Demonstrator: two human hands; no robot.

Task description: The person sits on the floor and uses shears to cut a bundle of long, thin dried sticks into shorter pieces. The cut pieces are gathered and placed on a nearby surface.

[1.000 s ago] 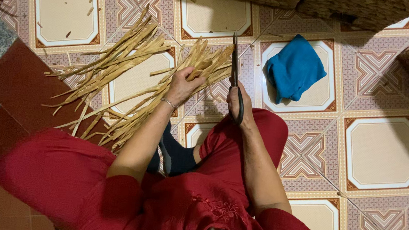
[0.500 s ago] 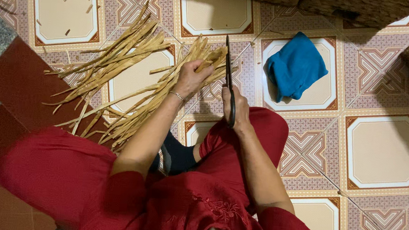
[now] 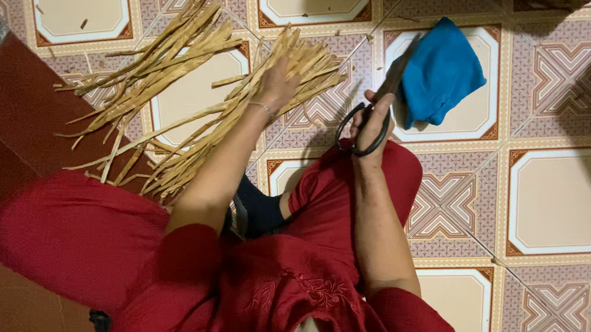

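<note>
We see the right hand (image 3: 373,123) closed through the handles of black scissors (image 3: 370,116), just left of the blue cloth (image 3: 440,72). Farther left of the cloth, our left hand (image 3: 277,80) presses spread fingers onto the pale straw strips (image 3: 195,102) fanned across the tiled floor (image 3: 560,201).

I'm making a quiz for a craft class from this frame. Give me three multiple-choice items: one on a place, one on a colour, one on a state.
1. Where does the blue cloth lie?
A. on the floor tiles beside the scissors' blades
B. on the person's lap
C. under the straw strips

2. What colour are the person's clothes?
A. green
B. red
C. white

3. What does the right hand hold?
A. nothing
B. a knife
C. black-handled scissors

Answers: 1 A, the cloth rests on a tile. 2 B, sleeves and trousers are red. 3 C, fingers pass through the loops, while the left hand rests on the straw strips.
</note>
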